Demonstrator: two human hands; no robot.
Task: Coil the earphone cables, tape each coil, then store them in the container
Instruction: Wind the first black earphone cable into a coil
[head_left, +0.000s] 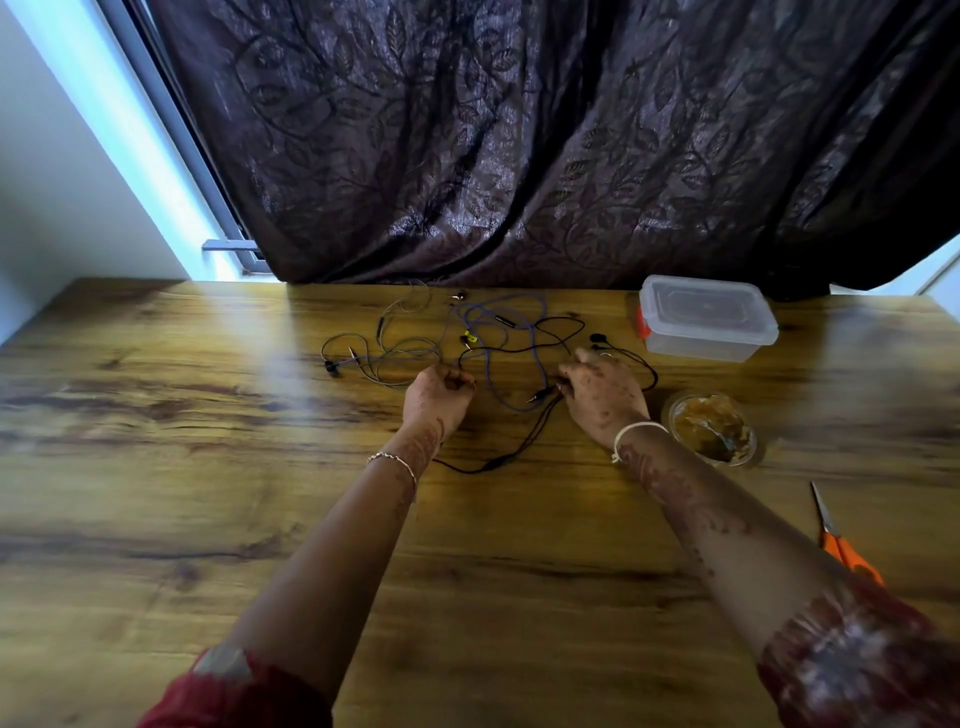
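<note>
Head view — clear container (707, 340), lidded

Legible text: none. The container (709, 325), tape roll (693, 415), scissors (844, 548) and earphone cables (488, 364) on the bench (208, 467) carry no lettering, brand mark or number that can be read; the frame is soft.

A home room, wooden table (156, 467) against a window, dark leaf-patterned curtain (519, 145) drawn

left hand (439, 395) curled, grip unclear | right hand (602, 389) pinches black cable (498, 457) | lidded container (706, 317) near — far right
</note>
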